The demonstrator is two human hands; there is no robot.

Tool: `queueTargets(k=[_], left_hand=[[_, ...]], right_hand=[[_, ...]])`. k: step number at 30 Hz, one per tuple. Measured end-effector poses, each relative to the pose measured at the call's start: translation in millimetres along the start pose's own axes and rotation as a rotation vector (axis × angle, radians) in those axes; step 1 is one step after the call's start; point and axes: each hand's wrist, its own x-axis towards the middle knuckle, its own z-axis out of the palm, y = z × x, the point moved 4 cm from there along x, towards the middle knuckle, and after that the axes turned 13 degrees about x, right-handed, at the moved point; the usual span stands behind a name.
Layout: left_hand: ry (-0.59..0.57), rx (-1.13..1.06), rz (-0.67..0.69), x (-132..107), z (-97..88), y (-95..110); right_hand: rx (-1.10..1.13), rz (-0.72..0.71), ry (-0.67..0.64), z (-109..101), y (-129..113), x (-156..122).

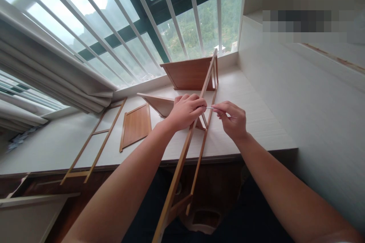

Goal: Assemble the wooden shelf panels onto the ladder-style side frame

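1. The wooden frame [185, 152], a long ladder-like piece of two thin rails, slants up from my lap across the edge of the worktop [256, 121] toward the window, its far end leaning by the brown panel there.
2. My left hand [185, 111] is wrapped around the nearer rail about halfway up, fingers curled shut on it.
3. My right hand [232, 118] is just beside it, thumb and forefinger pinched on a thin metal pin [210, 108] that points at the rail where my left fingers sit; the pin's tip is at or touching my left fingertips, I cannot tell which.
4. Right behind my left hand, a light-coloured board [158, 103] lies on the worktop, partly hidden by my knuckles.
5. Further back, a brown panel [189, 73] stands on edge against the window sill, directly behind the frame's upper end.
6. To the left, a smaller brown panel [137, 125] lies flat on the worktop, well apart from my hands.
7. Further left, a second ladder-like frame [94, 142] lies flat, its near end overhanging the worktop's edge.
8. A folded blind [51, 83] hangs at the left, below the barred window [171, 11].
9. A white wall [299, 95] closes in the worktop on my right.
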Motion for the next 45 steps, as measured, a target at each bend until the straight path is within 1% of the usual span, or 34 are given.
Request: queueTargets(k=[3, 6, 8, 12, 14, 16, 20, 23, 25, 29, 32, 35, 37, 39, 45], left_hand=[[0.009, -0.002, 0.001, 0.3, 0.2, -0.1], [0.02, -0.003, 0.005, 0.5, 1.3, -0.8], [0.018, -0.002, 0.007, 0.3, 1.8, -0.9], [0.008, -0.003, 0.004, -0.2, 0.7, 0.9], [0.003, -0.005, -0.003, -0.2, -0.4, 2.0], [0.002, -0.009, -0.006, -0.2, -1.3, 2.8], [0.007, -0.018, -0.001, -0.1, -1.1, 2.2], [0.007, -0.013, 0.0, -0.4, -0.3, 1.3], [0.008, -0.007, -0.002, -0.6, -0.3, 1.2], [0.003, -0.005, -0.008, -0.8, -0.6, 2.1], [0.005, -0.006, -0.008, -0.6, -0.5, 2.6], [0.011, -0.007, -0.003, -0.4, -0.1, 2.9], [0.015, -0.008, 0.0, -0.6, -0.2, 3.0], [0.015, -0.01, -0.001, -0.9, -0.4, 2.8], [0.013, -0.018, 0.0, -1.3, -1.5, 2.1]], right_hand=[[-0.013, 0.037, 0.006, 0.8, 0.5, -2.2], [0.025, 0.112, 0.014, 2.4, 3.7, -4.7], [0.116, 0.192, 0.025, 4.2, 6.2, -4.9], [0.318, 0.398, 0.039, 9.7, 9.6, -2.3], [0.363, 0.457, 0.031, 12.3, 9.0, -0.8], [0.392, 0.483, 0.014, 14.5, 7.8, -0.1], [0.382, 0.46, 0.002, 14.6, 7.6, -0.8], [0.307, 0.387, -0.004, 10.6, 9.3, -1.5], [0.209, 0.302, -0.024, 7.0, 9.1, -1.3], [-0.001, 0.082, -0.072, 2.2, 2.2, 1.0], [-0.051, -0.059, -0.088, 2.1, -5.8, 3.6], [-0.048, -0.131, -0.08, 3.5, -11.0, 5.2], [-0.038, -0.135, -0.067, 4.6, -11.3, 5.0], [-0.02, -0.094, -0.054, 5.4, -8.9, 3.5], [0.072, 0.176, -0.012, 4.9, 2.2, -2.5]])
